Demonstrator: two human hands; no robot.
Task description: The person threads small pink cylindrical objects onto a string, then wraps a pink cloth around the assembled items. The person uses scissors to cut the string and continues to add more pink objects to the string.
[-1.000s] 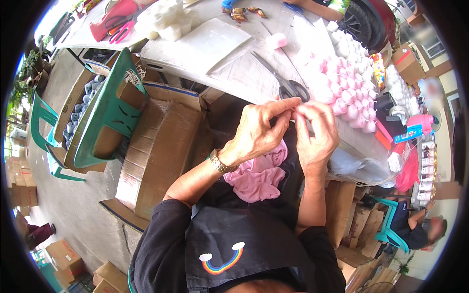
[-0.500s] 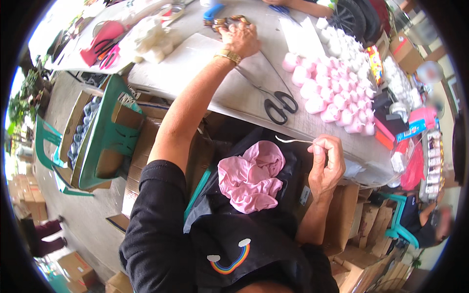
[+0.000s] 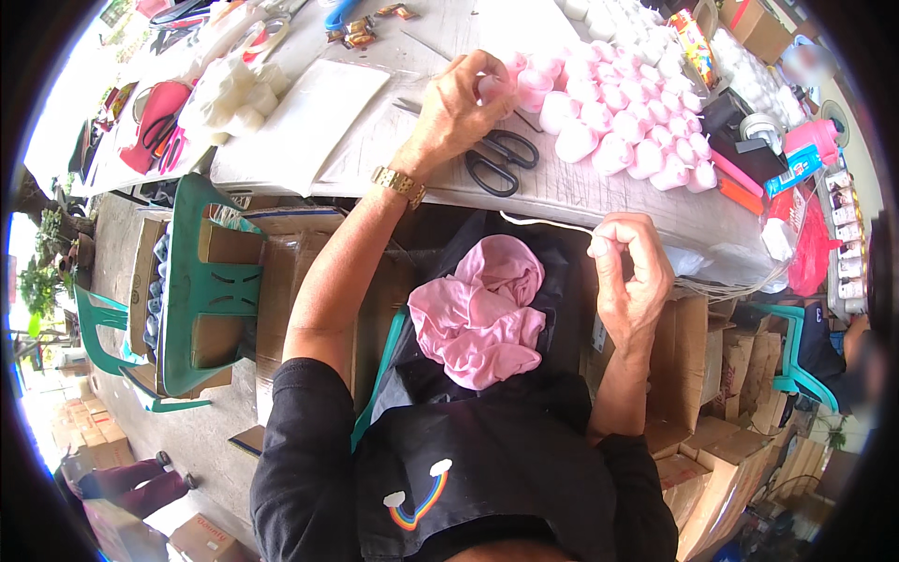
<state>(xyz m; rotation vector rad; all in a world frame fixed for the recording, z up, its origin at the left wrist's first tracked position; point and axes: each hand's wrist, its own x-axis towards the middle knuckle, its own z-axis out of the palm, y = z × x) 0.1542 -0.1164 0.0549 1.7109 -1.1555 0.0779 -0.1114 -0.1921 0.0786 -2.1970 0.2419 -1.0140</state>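
Observation:
My left hand (image 3: 461,110) is above the table at the left edge of a group of pink candles (image 3: 613,155). Its fingers are curled round a small pink candle (image 3: 489,89), mostly hidden by them. Near the table's front edge, my right hand (image 3: 633,276) pinches a thin white wick (image 3: 548,222), whose free end points left. A crumpled pink cloth (image 3: 482,318) lies on my lap over the black apron (image 3: 487,450). Black-handled scissors (image 3: 501,161) rest on the table just below my left hand.
A white sheet (image 3: 323,122) and a bundle of whitish pieces (image 3: 234,98) lie to the left. Brown wrapped pieces (image 3: 358,36) are at the back. White candles (image 3: 618,23) stand behind the pink ones. A green chair (image 3: 211,290) and cardboard boxes (image 3: 679,365) flank me.
My left hand has left the brown wrapped pieces and come nearer and right, to the pink candles, closing on one. My right hand still pinches the wick. The view has shifted.

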